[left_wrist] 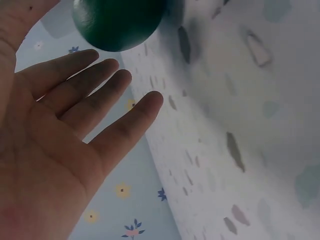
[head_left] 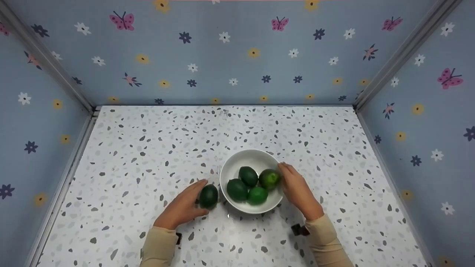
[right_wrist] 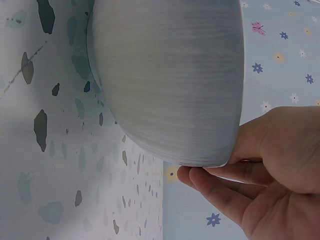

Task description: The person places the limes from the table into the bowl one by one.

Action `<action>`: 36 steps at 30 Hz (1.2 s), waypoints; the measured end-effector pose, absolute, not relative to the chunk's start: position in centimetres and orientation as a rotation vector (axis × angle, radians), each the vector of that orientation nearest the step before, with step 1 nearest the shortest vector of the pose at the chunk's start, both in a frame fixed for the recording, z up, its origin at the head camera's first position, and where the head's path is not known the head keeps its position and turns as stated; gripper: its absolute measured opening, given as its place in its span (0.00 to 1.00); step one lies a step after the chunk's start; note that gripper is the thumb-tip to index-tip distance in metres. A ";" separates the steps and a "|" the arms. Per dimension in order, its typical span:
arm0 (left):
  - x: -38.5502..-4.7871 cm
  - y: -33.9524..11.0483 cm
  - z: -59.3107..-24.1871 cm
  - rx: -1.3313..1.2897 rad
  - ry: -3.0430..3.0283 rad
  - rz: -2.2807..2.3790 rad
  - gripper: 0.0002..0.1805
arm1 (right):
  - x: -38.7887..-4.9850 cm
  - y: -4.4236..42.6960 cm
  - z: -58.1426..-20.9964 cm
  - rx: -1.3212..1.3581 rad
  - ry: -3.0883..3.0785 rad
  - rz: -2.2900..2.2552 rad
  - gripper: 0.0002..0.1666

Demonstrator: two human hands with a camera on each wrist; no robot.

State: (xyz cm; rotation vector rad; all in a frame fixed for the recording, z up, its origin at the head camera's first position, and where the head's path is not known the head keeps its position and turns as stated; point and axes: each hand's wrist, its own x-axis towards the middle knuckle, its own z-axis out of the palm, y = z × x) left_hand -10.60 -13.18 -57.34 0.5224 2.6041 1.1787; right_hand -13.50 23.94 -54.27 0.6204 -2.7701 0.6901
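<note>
My left hand (head_left: 182, 207) is around a dark green, egg-shaped fruit (head_left: 209, 196), like an avocado, on the table left of the bowl. In the left wrist view its fingers are straight and apart from the fruit (left_wrist: 120, 22), whose upper part is cut off. A white bowl (head_left: 232, 163) stands upright at the centre with several green fruits inside; one, round and brighter, looks like a lime (head_left: 257, 195). At the bowl's right side my right hand (head_left: 298, 191) holds the rim. The right wrist view shows fingers (right_wrist: 215, 192) outside the bowl wall (right_wrist: 170, 80), the thumb tip hidden behind the rim.
The white speckled table (head_left: 156, 148) is bounded at the back and both sides by blue panels (head_left: 222, 55) with flowers and butterflies. Grey metal strips run along the corners. Dark devices sit at both wrists.
</note>
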 end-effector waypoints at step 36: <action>-11.1 -13.1 -55.9 0.405 2.687 1.254 0.45 | -13.7 24.0 -54.6 0.630 -2.734 0.698 0.24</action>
